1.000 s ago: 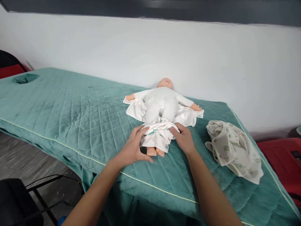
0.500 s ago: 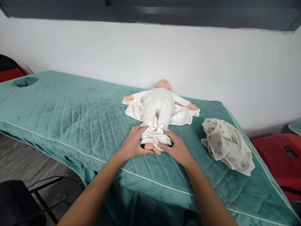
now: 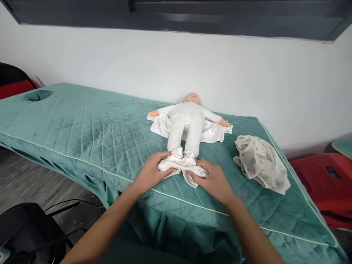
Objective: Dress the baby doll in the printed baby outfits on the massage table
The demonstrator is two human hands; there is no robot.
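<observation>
While a green quilted bed point(image 3: 110, 128) carries the rest, the doll point(image 3: 189, 113) lies face up on it, legs toward the person. Spread beneath the doll's body and arms is a white shirt point(image 3: 213, 133); on the person's right of the doll, well apart, sits a crumpled patterned cloth point(image 3: 261, 161). Bunched around the ends of the doll's legs is a white printed garment point(image 3: 178, 165), hiding the feet. The person's left hand point(image 3: 151, 172) and right hand point(image 3: 213, 178) pinch its two sides between thumbs and fingers. The step in hand appears to be slipping the garment off there; the next move would call for an even draw from both sides, without dragging the doll along.
</observation>
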